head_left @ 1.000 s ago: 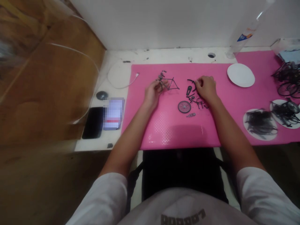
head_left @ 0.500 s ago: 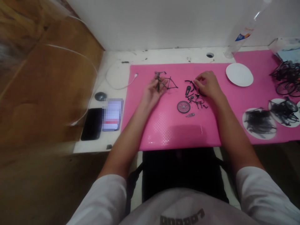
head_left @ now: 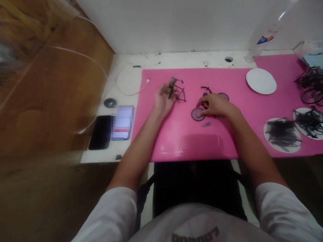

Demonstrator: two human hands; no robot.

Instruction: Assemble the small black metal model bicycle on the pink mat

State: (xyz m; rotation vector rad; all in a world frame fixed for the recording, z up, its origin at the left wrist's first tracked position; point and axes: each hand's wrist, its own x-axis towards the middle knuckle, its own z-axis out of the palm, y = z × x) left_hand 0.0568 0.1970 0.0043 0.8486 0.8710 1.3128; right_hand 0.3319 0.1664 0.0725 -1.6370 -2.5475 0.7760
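My left hand point(head_left: 163, 99) is closed round a small dark toy bicycle frame point(head_left: 181, 93) with its handlebar at the top, raised over the pink mat. My right hand point(head_left: 214, 104) reaches over loose bicycle parts, thumb and forefinger apart. Its fingertips lie over the edge of a small spoked wheel point(head_left: 196, 114); whether they touch it I cannot tell. Behind that hand shows a second wheel point(head_left: 223, 96). A curved black fender point(head_left: 206, 88) lies farther back. In front rests a small grey part point(head_left: 206, 124). My right hand hides several other parts.
White plates with dark bicycle parts point(head_left: 282, 134) stand at the right, below a bare white plate point(head_left: 261, 81). Assembled black toy bicycles point(head_left: 311, 85) crowd the far right. A clear bottle point(head_left: 262, 37) stands behind. Two phones point(head_left: 100, 132) and a mouse point(head_left: 110, 103) lie left of the mat point(head_left: 181, 144).
My right hand has moved left and nearer me, from the back of the parts to the spoked wheel, uncovering the second wheel. In my left hand, the frame has tilted.
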